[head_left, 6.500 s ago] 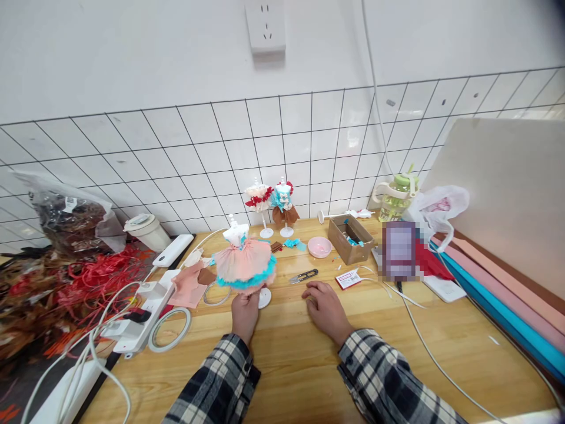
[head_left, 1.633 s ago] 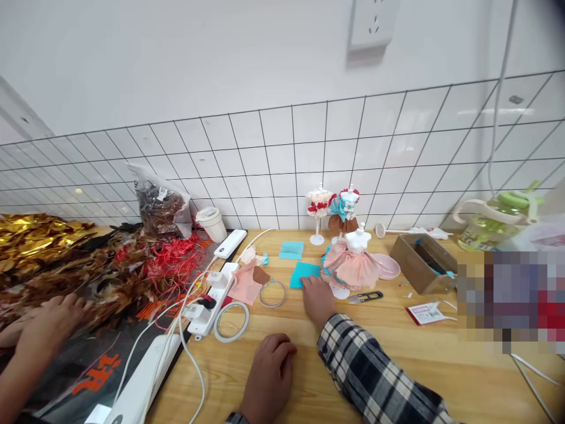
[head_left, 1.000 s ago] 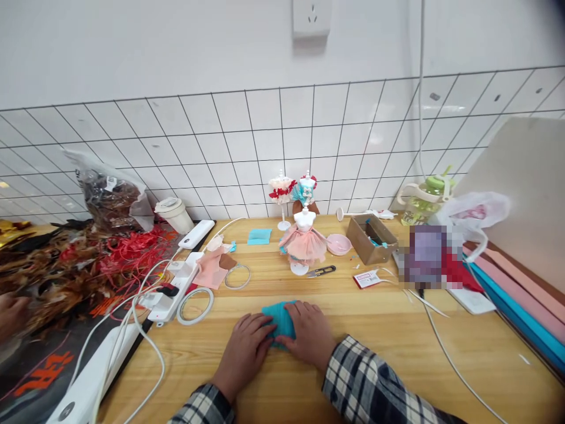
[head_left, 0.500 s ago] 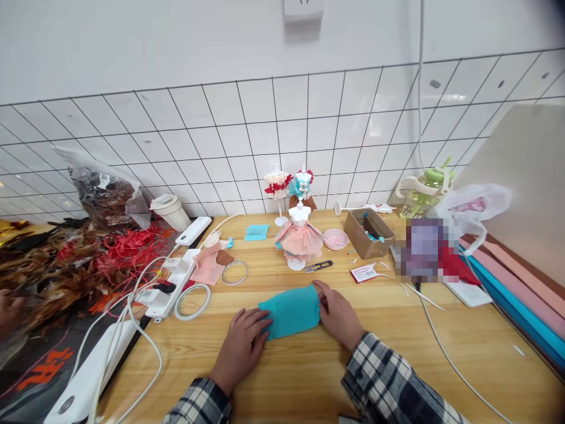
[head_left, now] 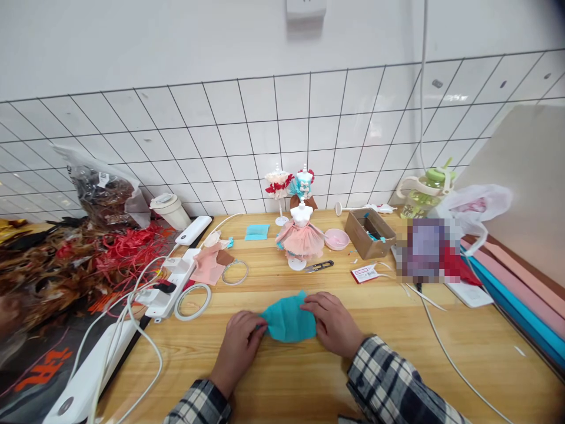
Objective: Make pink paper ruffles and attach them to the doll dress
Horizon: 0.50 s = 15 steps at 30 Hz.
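A piece of turquoise crepe paper or cloth [head_left: 290,320] lies between my hands on the wooden table, its left end gathered and narrowed. My left hand [head_left: 241,344] pinches that left end between thumb and fingers. At the other side, the fingers of my right hand [head_left: 334,321] are closed on the right edge. Beyond the sheet stands a small white dress form [head_left: 302,215] in a peach ruffled skirt [head_left: 301,240]. A pair of black thread snips [head_left: 320,267] lies at its foot. Another turquoise piece [head_left: 257,232] is flat behind, to the left.
At left are a power strip [head_left: 170,287] with trailing white cables, a roll of tape [head_left: 193,302] and red raffia-like strands [head_left: 128,259]. A cardboard box [head_left: 369,232], a pink dish [head_left: 336,239] and a green-lidded jug [head_left: 426,188] stand right. Another person's blurred hand [head_left: 9,315] is far left.
The turquoise piece has gone from spread flat to bunched at its left end. My left fingers have closed on that end, and my right hand has shifted along the right edge.
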Motion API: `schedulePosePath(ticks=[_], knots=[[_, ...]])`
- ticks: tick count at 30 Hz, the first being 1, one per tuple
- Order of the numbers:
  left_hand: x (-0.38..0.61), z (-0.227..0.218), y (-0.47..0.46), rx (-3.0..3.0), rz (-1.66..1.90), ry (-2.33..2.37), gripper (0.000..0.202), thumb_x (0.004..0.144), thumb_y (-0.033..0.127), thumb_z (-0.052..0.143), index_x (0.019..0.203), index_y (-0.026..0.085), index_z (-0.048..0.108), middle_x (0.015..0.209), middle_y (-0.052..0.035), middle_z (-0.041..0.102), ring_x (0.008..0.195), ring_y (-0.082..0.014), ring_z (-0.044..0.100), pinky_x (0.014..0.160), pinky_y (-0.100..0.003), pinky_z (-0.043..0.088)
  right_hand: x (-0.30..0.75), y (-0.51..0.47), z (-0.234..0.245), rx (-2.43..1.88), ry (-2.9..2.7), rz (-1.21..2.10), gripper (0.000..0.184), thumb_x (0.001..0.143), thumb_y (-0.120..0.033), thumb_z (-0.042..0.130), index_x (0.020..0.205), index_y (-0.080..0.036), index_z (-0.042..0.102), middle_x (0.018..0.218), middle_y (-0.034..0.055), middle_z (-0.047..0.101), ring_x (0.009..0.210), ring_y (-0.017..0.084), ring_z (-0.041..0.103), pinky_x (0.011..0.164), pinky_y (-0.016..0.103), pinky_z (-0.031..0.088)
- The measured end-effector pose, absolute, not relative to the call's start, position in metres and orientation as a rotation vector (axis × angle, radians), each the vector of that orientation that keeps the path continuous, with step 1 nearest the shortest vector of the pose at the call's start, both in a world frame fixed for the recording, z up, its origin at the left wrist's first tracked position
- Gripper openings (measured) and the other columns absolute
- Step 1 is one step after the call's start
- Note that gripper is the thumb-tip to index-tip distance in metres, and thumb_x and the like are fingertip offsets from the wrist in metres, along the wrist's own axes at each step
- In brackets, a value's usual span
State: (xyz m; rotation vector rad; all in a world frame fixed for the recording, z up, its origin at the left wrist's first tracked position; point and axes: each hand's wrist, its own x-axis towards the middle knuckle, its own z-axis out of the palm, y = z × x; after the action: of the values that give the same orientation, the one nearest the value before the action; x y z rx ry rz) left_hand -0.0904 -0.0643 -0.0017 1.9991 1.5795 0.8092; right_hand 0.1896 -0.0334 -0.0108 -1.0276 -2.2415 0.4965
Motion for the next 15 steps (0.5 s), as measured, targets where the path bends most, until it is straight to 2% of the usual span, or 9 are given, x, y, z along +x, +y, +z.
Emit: schedulePosePath(ticks=[2,4,6,9,11,13,15], knots=[[-0.098,0.008,-0.052,1.593,0.985,1.679,0.036,0.088,0.052,0.049,0.086,0.021,0.068,0.079,-0.0038,0.07,0.073,-0.0206,0.063,0.069,-0.033,0.051,0.188,-0.031,-0.016,-1.132,-2.128,0.47,0.054,0.073,-0.002,0.045,0.122,-0.021,0.057,0.121,0.0077,0.06,0.113,0.022,0.05,0.102,0.043,0.04],[-0.112,0.024,-0.03,1.281,1.059,1.706,0.044,0.08,0.062,0.054,0.082,0.019,0.066,0.072,-0.0016,0.067,0.064,-0.019,0.061,0.06,-0.029,0.049,0.187,-0.027,-0.021,-1.234,-2.053,0.476,0.051,0.074,-0.001,0.043,0.12,-0.019,0.058,0.115,0.0089,0.062,0.109,0.022,0.052,0.1,0.041,0.042],[-0.126,0.043,-0.003,1.186,1.1,1.677,0.047,0.071,0.062,0.065,0.086,0.018,0.065,0.074,-0.0009,0.068,0.066,-0.0182,0.061,0.061,-0.027,0.049,0.185,-0.023,-0.024,-1.296,-2.06,0.5,0.048,0.073,-0.001,0.044,0.114,-0.02,0.061,0.109,0.0077,0.063,0.105,0.022,0.053,0.097,0.04,0.043],[-0.138,0.065,0.037,1.205,1.389,1.602,0.048,0.078,0.058,0.059,0.105,0.017,0.06,0.084,-0.0029,0.07,0.07,-0.0181,0.064,0.065,-0.028,0.051,0.183,-0.019,-0.026,-1.315,-2.105,0.531,0.042,0.073,-0.001,0.047,0.103,-0.023,0.065,0.106,0.0049,0.063,0.103,0.022,0.053,0.095,0.039,0.042],[-0.136,0.071,0.059,1.36,1.508,1.733,0.044,0.084,0.051,0.054,0.111,0.018,0.057,0.088,-0.0043,0.071,0.074,-0.0187,0.066,0.066,-0.029,0.052,0.183,-0.018,-0.026,-1.314,-2.096,0.556,0.04,0.072,-0.001,0.047,0.099,-0.023,0.067,0.104,0.0039,0.064,0.101,0.02,0.054,0.093,0.037,0.042],[-0.128,0.067,0.075,1.684,1.396,1.937,0.036,0.089,0.043,0.047,0.113,0.018,0.057,0.097,-0.0072,0.071,0.085,-0.0206,0.067,0.075,-0.032,0.052,0.183,-0.017,-0.026,-1.31,-2.084,0.578,0.039,0.072,0.0,0.047,0.097,-0.023,0.067,0.102,0.0037,0.064,0.099,0.02,0.054,0.093,0.036,0.042],[-0.117,0.055,0.086,2.054,1.083,2.03,0.031,0.092,0.035,0.042,0.11,0.02,0.061,0.109,-0.0093,0.07,0.102,-0.0228,0.064,0.089,-0.036,0.048,0.184,-0.016,-0.025,-1.307,-2.079,0.589,0.039,0.073,0.001,0.047,0.096,-0.023,0.067,0.102,0.0038,0.064,0.099,0.019,0.054,0.092,0.035,0.042]])
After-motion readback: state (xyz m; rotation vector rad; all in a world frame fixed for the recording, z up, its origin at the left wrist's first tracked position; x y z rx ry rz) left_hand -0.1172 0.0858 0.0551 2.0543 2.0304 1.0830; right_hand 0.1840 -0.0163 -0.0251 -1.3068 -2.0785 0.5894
